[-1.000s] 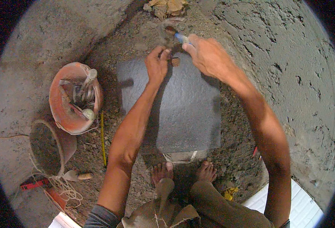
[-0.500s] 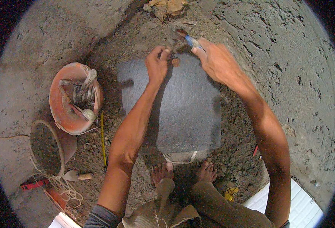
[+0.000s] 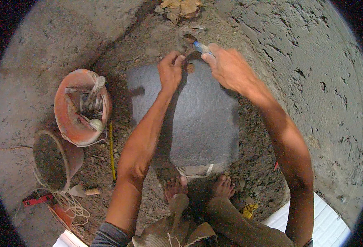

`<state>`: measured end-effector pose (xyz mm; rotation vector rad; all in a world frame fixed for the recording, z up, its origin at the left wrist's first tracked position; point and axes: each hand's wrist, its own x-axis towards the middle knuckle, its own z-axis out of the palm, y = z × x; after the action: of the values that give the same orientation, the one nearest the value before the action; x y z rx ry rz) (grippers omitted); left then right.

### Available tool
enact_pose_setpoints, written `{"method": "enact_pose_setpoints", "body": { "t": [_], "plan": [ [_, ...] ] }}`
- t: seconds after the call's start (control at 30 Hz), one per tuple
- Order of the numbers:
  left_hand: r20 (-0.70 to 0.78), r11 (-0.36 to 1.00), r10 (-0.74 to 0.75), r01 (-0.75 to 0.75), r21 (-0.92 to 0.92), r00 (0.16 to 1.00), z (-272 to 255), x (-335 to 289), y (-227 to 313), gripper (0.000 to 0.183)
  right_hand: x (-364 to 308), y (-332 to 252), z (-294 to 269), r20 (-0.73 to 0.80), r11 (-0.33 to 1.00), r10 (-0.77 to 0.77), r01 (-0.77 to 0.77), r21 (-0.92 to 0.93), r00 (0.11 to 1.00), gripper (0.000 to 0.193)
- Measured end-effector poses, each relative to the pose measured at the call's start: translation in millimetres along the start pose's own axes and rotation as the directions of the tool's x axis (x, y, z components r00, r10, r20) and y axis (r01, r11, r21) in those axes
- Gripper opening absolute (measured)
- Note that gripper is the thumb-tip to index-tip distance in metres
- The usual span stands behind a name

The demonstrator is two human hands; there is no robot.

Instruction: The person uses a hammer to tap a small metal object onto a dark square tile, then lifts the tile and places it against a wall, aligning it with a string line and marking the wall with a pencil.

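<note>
A dark grey rectangular slab [image 3: 206, 119] with a rough face lies in front of my feet. At its far edge my left hand [image 3: 171, 72] is closed, thumb and fingertips pinched together; what they hold, if anything, is too small to make out. Beside those fingertips, a small round brown piece [image 3: 190, 68] sits on the slab. My right hand [image 3: 231, 68] grips a brush [image 3: 202, 48] with a blue and pale handle. Its dark brown head points to the far left, over the soil just beyond the slab, and looks blurred.
Left of the slab stand an orange bucket [image 3: 62, 111] with tools in it and a second bucket [image 3: 68, 160]. Near them lie a yellow strip [image 3: 112, 152], a trowel [image 3: 77, 190] and tangled rope [image 3: 76, 210]. A rough grey wall [image 3: 313, 82] rises on the right. Crumpled brown paper [image 3: 177, 9] lies beyond.
My right hand has moved a little to the left with the brush, bringing its head nearer my left hand. The left hand and the slab stay almost where they were.
</note>
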<state>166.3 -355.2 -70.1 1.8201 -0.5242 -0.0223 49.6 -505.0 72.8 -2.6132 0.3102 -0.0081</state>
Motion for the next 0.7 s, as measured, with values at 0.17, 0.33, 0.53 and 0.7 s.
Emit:
{"method": "enact_pose_setpoints", "body": {
  "t": [0.17,0.33,0.53,0.7],
  "plan": [
    [-0.005,0.989,-0.052,0.051,-0.142,0.999,6,-5,-2,0.014,-11,-9,-10,-0.03,0.996,0.089,-0.088,0.032,0.996,0.032],
    [-0.045,0.986,-0.086,0.079,-0.144,0.995,1,-10,-8,0.013,-28,-8,-9,-0.025,0.987,0.157,-0.155,0.049,0.987,0.032],
    [-0.166,0.904,-0.263,0.182,-0.386,0.95,-25,-28,11,0.013,-64,4,-10,-0.038,0.958,0.234,-0.224,0.178,0.971,0.029],
    [-0.144,0.877,-0.324,0.24,-0.416,0.935,-50,-58,8,0.014,-106,46,21,-0.248,0.976,0.212,-0.192,0.106,0.945,0.027]
  ]
}}
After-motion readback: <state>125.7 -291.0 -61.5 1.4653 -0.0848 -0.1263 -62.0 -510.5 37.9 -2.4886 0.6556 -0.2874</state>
